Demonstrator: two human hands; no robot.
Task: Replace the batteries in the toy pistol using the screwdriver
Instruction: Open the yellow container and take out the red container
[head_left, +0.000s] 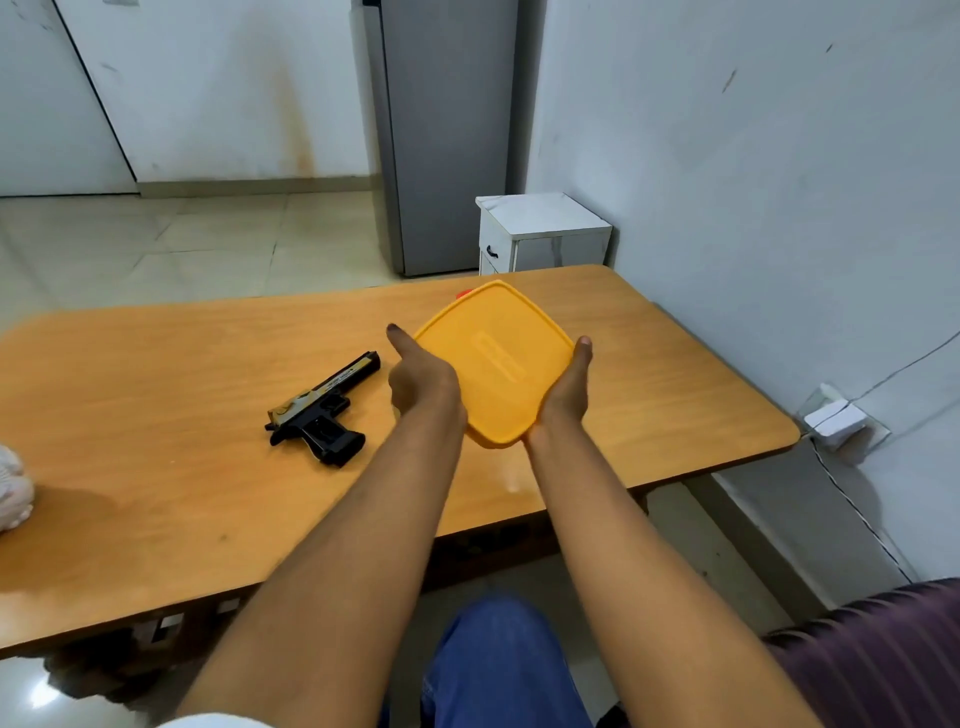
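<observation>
A black and gold toy pistol (322, 410) lies flat on the wooden table (156, 415), left of my hands, barrel pointing away to the right. I hold a square yellow-orange plastic lid (493, 364) tilted up above the table. My left hand (421, 379) grips its left edge with the index finger stretched out. My right hand (569, 387) cups its right edge. A small red thing (464, 294) peeks out behind the lid's far corner. What lies under the lid is hidden. No screwdriver or batteries show.
A pale pink-white object (13, 488) sits at the table's left edge. Beyond the table stand a white cabinet (543, 234) and a grey fridge (447, 135). A wall with a socket and charger (836, 423) runs along the right. My blue-trousered knee (498, 665) is below.
</observation>
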